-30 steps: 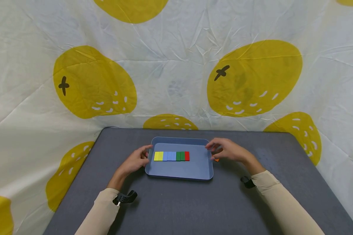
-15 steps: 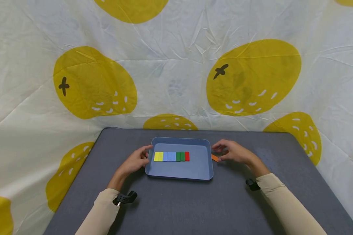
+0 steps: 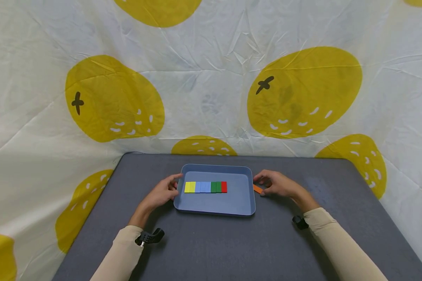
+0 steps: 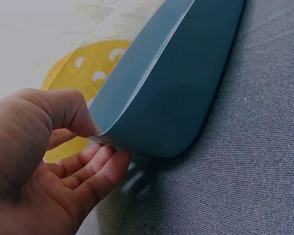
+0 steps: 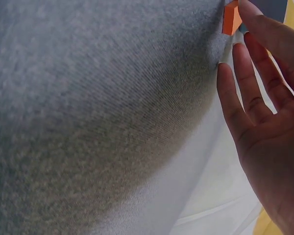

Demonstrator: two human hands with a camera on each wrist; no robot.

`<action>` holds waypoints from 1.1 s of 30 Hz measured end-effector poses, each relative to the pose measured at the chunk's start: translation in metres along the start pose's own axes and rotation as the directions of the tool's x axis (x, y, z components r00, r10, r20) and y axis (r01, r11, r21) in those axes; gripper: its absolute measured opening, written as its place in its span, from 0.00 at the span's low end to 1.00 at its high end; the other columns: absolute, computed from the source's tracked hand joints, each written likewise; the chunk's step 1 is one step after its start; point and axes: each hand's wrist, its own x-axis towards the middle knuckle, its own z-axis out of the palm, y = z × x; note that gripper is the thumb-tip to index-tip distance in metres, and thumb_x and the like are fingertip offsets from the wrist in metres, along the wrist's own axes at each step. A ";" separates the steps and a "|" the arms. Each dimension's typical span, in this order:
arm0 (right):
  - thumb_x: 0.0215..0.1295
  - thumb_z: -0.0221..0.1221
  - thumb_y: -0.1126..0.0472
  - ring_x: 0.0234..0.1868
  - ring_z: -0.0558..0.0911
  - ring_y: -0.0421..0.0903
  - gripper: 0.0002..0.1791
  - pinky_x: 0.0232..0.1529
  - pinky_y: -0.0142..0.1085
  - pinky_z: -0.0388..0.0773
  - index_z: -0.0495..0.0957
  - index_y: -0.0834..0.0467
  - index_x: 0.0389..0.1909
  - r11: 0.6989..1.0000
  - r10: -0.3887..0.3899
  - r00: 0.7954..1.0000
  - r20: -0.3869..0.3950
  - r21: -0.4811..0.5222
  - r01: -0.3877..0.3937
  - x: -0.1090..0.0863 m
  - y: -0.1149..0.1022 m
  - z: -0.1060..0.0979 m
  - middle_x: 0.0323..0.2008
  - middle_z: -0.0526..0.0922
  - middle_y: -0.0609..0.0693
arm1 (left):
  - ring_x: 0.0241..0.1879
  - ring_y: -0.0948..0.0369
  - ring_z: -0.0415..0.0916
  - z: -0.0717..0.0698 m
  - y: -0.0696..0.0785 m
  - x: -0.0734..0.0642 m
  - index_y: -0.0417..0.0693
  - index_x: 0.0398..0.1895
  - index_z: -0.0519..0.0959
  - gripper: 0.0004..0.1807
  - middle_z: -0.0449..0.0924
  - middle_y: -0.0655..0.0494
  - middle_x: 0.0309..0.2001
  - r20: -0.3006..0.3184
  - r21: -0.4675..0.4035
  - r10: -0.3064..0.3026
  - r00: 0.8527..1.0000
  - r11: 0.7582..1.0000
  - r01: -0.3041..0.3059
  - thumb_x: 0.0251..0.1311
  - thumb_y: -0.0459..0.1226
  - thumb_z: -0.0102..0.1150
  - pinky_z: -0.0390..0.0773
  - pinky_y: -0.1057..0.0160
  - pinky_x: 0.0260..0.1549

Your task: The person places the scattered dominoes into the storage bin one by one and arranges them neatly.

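Observation:
A shallow blue-grey tray (image 3: 211, 205) holds a row of flat tiles (image 3: 205, 187): yellow, light blue, green, then red at the right end. My left hand (image 3: 161, 191) pinches the tray's left rim; in the left wrist view its thumb and fingers meet at the corner wall. An orange block (image 3: 258, 189) lies on the table just outside the tray's right side. Beside it is my right hand (image 3: 279, 184), thumb tip right at the block's near end. In the right wrist view, the other fingers (image 5: 252, 100) stand loosely extended and spread apart, next to the orange block.
The grey cloth-covered table (image 3: 211, 246) runs back to a pale curtain (image 3: 207, 105) printed with yellow fruit. Both wrists wear black straps (image 3: 149, 236) below beige sleeves (image 3: 117, 253).
My right hand has drawn back to the right and down from over the tray's right rim, so more of the orange block shows. The left hand and tray stay nearly still.

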 end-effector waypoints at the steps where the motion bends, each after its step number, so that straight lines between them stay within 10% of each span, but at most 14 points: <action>1: 0.54 0.72 0.71 0.53 0.80 0.61 0.28 0.49 0.48 0.82 0.77 0.66 0.58 1.000 0.000 1.000 0.001 -0.003 0.000 0.001 0.000 0.001 0.54 0.79 0.64 | 0.36 0.54 0.71 0.000 0.000 0.000 0.44 0.75 0.66 0.37 0.71 0.44 0.45 0.001 0.000 -0.001 1.000 1.000 0.001 0.58 0.27 0.56 0.77 0.60 0.32; 33: 0.56 0.72 0.68 0.39 0.81 0.52 0.24 0.43 0.37 0.81 0.79 0.67 0.54 0.998 -0.014 0.999 0.033 -0.053 0.016 0.000 -0.002 0.008 0.49 0.78 0.60 | 0.36 0.54 0.70 -0.002 0.001 -0.002 0.43 0.75 0.64 0.38 0.71 0.41 0.45 0.018 -0.018 0.027 0.999 0.999 -0.027 0.57 0.26 0.54 0.77 0.61 0.30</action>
